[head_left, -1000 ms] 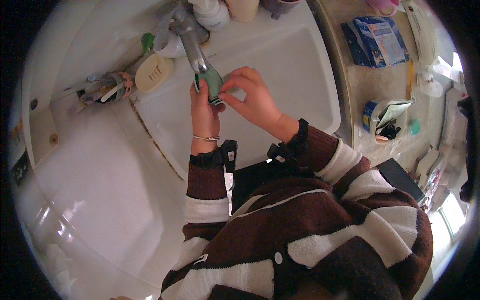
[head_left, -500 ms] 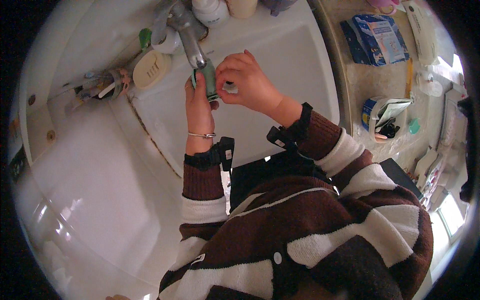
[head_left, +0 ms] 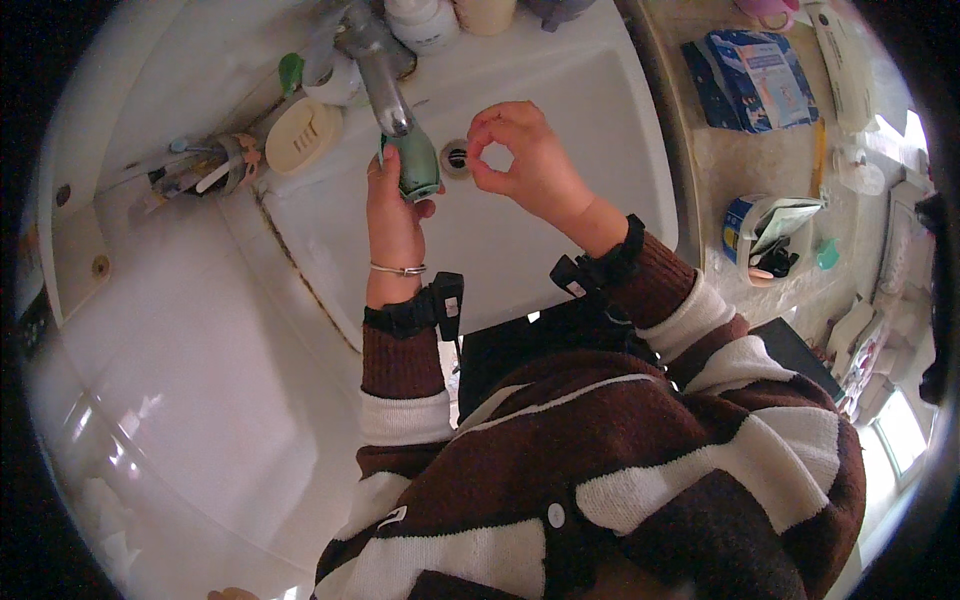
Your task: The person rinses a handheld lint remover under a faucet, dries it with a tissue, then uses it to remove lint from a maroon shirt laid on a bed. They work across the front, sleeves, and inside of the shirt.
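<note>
My left hand (head_left: pixel 393 220) is wrapped around a small green vessel (head_left: pixel 420 168) with a curved, glossy side, held under the spout of the metal faucet (head_left: pixel 382 88). Part of the vessel is hidden by my thumb and the spout. To its right, over the white sink (head_left: pixel 610 140), hovers my right hand (head_left: pixel 535 165), apart from the vessel. Its thumb and forefinger meet in a ring; whether anything small is pinched between the tips cannot be made out. Between the two hands the round drain (head_left: pixel 455 157) shows in the basin.
A cream soap dish (head_left: pixel 303 137) and a cup of brushes (head_left: pixel 225 165) stand left of the faucet. Behind it are a white bottle (head_left: pixel 420 25) and other containers. On the right counter lie a dark blue packet (head_left: pixel 755 80) and a tub of small items (head_left: pixel 770 240).
My right hand has drawn away from the green vessel toward the right, uncovering the drain and more of the vessel. My left hand still holds the vessel and has shifted slightly.
</note>
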{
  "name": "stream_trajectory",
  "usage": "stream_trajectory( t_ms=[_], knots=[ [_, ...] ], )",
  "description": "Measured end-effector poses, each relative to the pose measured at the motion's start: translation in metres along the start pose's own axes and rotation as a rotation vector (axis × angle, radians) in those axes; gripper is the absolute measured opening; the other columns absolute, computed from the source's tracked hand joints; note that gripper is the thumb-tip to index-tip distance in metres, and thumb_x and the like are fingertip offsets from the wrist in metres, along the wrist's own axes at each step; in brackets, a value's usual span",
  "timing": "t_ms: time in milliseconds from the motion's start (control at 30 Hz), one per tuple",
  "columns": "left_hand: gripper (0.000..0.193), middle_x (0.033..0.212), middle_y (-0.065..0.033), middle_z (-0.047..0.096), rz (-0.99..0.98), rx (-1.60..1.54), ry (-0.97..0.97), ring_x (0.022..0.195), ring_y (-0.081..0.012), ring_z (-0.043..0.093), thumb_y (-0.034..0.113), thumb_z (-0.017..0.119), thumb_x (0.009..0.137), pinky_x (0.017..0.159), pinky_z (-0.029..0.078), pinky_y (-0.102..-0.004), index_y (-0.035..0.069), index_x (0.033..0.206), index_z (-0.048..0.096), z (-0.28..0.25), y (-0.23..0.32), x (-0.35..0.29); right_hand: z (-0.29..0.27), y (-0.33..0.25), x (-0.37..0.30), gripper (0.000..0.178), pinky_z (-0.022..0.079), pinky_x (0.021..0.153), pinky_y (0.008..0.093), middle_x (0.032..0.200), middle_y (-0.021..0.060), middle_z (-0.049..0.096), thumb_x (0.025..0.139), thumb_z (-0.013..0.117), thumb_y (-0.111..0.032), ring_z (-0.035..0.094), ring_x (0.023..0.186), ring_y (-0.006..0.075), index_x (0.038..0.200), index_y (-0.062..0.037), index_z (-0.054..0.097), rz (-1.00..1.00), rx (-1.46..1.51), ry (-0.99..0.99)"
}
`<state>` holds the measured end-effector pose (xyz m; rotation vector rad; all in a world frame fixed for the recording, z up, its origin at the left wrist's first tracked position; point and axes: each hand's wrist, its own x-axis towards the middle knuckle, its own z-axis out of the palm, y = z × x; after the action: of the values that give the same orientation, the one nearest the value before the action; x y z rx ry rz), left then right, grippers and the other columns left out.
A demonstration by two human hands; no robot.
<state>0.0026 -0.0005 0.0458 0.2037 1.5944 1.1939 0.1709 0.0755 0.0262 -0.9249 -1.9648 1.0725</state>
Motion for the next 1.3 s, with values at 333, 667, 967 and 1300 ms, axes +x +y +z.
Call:
stream_trajectory(
  t_ms=[333,667,967,1300],
  knots=[
    [0.035,0.090,0.0003,0.066,-0.021,0.141,0.008,0.069,-0.0123,0.062,0.040,0.056,0.099,0.052,0.037,-0.0228,0.014,0.121,0.050,0.001,-0.003,0.001,0.008,-0.011,0.002,0.018,0.041,0.106,0.0567,0.092,-0.0034,0.067,0.080,0.074,-0.021,0.062,0.100,0.0213,0.097,-0.0228,0.071,-0.124,-0.148,-0.151],
    [0.037,0.086,0.0015,0.064,-0.038,0.234,0.028,0.066,-0.0102,0.058,0.043,0.057,0.098,0.051,0.035,-0.0220,0.012,0.118,0.053,0.003,0.000,-0.004,0.003,-0.009,0.017,0.014,0.036,0.112,0.0529,0.088,-0.0071,0.063,0.075,0.076,-0.020,0.060,0.101,0.0159,0.088,-0.0236,0.071,-0.404,-0.336,-0.222],
    [0.041,0.093,-0.0025,0.066,-0.044,0.123,-0.012,0.070,-0.0146,0.062,0.045,0.056,0.098,0.053,0.038,-0.0255,0.010,0.121,0.053,-0.007,0.003,0.001,0.006,-0.003,0.021,0.007,0.037,0.110,0.0551,0.080,-0.0026,0.066,0.079,0.071,-0.024,0.063,0.094,0.0198,0.081,-0.0190,0.068,-0.211,-0.153,-0.227],
    [0.046,0.108,-0.0097,0.069,-0.109,-0.334,-0.202,0.068,-0.0182,0.057,0.048,0.050,0.099,0.050,0.036,-0.0251,0.011,0.126,0.058,-0.020,0.005,0.002,0.008,0.025,0.002,0.011,0.035,0.109,0.0597,0.099,0.0016,0.070,0.086,0.070,-0.027,0.063,0.105,0.0262,0.089,-0.0164,0.071,0.002,-0.459,-0.143]
  ],
)
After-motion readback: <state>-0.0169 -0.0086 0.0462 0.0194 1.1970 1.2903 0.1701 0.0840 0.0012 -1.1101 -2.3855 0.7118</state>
